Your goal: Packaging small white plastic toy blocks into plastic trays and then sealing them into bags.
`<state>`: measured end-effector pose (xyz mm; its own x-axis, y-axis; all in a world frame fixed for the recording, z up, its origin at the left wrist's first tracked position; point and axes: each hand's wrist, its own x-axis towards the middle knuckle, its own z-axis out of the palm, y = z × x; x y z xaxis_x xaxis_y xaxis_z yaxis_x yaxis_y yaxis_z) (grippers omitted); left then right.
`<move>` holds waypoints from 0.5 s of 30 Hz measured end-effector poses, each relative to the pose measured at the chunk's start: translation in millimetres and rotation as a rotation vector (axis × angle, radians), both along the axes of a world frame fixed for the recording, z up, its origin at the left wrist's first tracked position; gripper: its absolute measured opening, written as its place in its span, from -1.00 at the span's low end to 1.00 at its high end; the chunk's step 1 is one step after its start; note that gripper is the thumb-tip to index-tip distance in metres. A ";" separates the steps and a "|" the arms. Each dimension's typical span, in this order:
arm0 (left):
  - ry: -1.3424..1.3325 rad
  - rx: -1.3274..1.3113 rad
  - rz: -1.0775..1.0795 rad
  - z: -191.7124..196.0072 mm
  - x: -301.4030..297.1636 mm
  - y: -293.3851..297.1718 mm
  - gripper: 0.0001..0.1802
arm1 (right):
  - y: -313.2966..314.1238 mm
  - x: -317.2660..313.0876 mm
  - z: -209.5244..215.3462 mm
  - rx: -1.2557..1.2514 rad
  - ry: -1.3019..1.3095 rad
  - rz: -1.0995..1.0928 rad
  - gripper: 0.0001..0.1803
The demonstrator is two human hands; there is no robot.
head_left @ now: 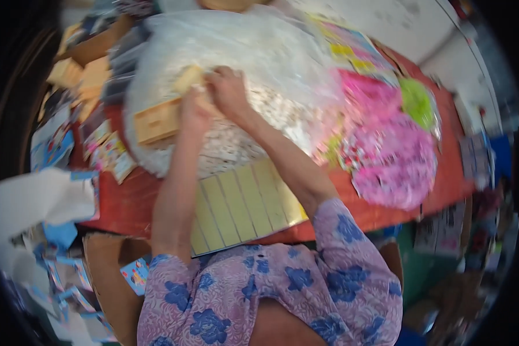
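My left hand [196, 112] is over the middle-left of a pile of small pale pieces [230, 144] on a clear plastic sheet [242, 34]. Its fingers are closed at the near end of a small pale yellow block [188, 78], which looks gripped, though blur softens the contact. Just right of it, my right hand [228, 89] has its fingers curled down toward the left fingertips. Whatever those fingers hold is hidden. A tan, wood-coloured tray [157, 121] with a recess lies beside my left wrist.
A pale yellow slotted board [242, 202] lies at the red table's [124, 202] near edge. Pink bags [392, 155] and a green bag [416, 102] sit to the right. Tan boxes [92, 78] and printed packets [112, 155] crowd the left. An open cardboard box [112, 277] stands below.
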<state>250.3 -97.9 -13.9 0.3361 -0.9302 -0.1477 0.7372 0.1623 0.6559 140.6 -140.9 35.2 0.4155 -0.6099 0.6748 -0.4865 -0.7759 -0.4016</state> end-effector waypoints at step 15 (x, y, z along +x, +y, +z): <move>0.068 0.180 -0.017 58.6 -34.2 21.7 -0.63 | 69.1 -253.0 2.3 0.461 -0.022 -0.480 -0.86</move>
<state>216.0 -76.3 44.7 0.3038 -0.8922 -0.3342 0.7827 0.0338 0.6214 -112.4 -71.8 37.4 0.0146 -0.9521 0.3056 -0.7233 -0.2211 -0.6542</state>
